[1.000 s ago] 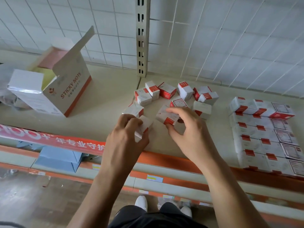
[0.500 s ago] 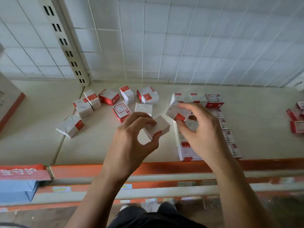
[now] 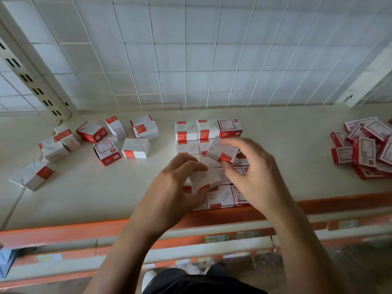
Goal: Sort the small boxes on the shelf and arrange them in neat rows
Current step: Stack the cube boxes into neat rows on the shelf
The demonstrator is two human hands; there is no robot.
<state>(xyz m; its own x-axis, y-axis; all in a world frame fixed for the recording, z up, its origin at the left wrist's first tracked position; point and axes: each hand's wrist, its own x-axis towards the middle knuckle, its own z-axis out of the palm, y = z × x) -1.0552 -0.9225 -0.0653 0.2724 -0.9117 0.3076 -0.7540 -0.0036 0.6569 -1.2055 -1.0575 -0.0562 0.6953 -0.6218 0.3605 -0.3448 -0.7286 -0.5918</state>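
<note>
My left hand (image 3: pixel 176 192) grips a small white box with a red end (image 3: pixel 206 178), held just above the arranged block of small white-and-red boxes (image 3: pixel 209 132) at the shelf's middle. My right hand (image 3: pixel 252 172) pinches a second small box (image 3: pixel 221 150), tilted, over the same block. The hands hide most of the block's middle rows. Several loose boxes (image 3: pixel 135 148) lie scattered to the left on the beige shelf (image 3: pixel 95 192), some tipped over.
A heap of flat red-and-white packets (image 3: pixel 367 149) lies at the shelf's right end. A white wire grid (image 3: pixel 201 56) backs the shelf, with a slotted upright post (image 3: pixel 36 81) at the left. An orange rail (image 3: pixel 63 230) runs along the front edge.
Both hands, each with a box, have moved right, from the loose pile to above the arranged block. The view has swung right, so the sticky-note carton is out of sight.
</note>
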